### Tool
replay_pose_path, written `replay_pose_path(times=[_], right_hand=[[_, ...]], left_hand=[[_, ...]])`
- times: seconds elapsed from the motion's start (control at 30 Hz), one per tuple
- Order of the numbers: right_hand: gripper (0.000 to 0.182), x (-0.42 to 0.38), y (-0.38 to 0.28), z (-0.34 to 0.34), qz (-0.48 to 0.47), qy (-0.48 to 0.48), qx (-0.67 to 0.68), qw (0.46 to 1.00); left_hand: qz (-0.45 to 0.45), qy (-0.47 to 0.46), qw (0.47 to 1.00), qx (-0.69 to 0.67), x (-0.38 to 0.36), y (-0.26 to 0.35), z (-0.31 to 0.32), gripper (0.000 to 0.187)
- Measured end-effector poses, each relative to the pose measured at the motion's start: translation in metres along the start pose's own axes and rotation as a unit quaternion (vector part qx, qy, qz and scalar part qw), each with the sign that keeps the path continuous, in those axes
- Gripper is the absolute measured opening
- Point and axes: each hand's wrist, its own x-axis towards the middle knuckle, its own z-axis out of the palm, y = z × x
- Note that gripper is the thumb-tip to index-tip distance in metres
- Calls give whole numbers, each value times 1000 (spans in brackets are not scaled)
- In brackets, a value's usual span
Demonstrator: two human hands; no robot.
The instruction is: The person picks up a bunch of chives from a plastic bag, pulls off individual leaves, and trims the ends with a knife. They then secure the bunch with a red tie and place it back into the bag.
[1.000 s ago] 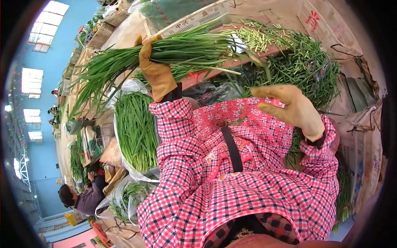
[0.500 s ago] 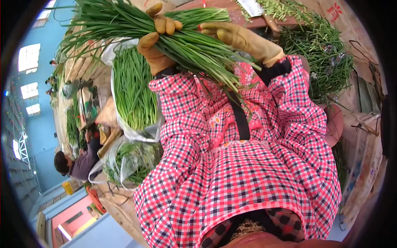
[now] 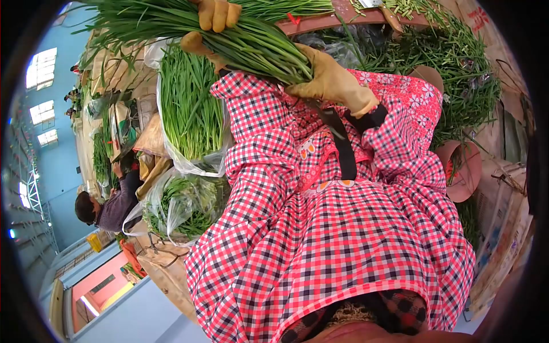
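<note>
A thick bunch of garlic chives [image 3: 257, 48] stretches across the top of the head view, leaves to the left and stem ends to the right. My left hand [image 3: 216, 16], in a tan work glove, is closed around its middle. At the stem ends my right hand [image 3: 331, 83], gloved the same way, is closed with thumb and fingers around them. More chives [image 3: 309, 7] lie on the reddish board [image 3: 353, 20] behind, with a bit of red tie [image 3: 294, 19]. A wooden-handled knife [image 3: 391, 19] rests on that board, its blade partly cut off by the frame.
A plastic-lined container of upright chives [image 3: 191, 108] stands left of my sleeve, with a clear bag of greens [image 3: 186, 206] below it. Loose trimmings [image 3: 457, 80] are heaped at right. A person [image 3: 114, 203] works at far left.
My right hand has moved down from behind the bunch and closed around the stem ends. The bunch has shifted slightly up and left in view, its ends now gathered more tightly.
</note>
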Motion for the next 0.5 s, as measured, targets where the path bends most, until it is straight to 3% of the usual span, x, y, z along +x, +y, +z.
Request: replay_pose_path(times=[0.1, 0.13, 0.23, 0.27, 0.3, 0.37, 0.5], right_hand=[[85, 3, 11, -19, -126, 94, -311, 937], [89, 6, 8, -30, -204, 71, -340, 915], [92, 2, 13, -32, -212, 33, -104, 971], [95, -1, 16, -27, -100, 4, -75, 992], [95, 2, 18, -14, -83, -43, 65, 994], [96, 0, 39, -8, -96, 7, -140, 986], [96, -1, 22, 12, -72, 26, -297, 952]], left_hand=[[-8, -69, 998, -5, 7, 0, -17, 73], [-9, -92, 996, -7, 7, 0, -21, 72], [-21, -192, 981, 11, 4, 3, -29, 80], [-57, -220, 974, -14, 3, 11, -29, 88], [-82, -244, 966, -12, 2, 20, -29, 90], [-131, -286, 949, -5, -3, 34, -23, 94], [-68, -200, 974, 83, -25, 58, -11, 90]])
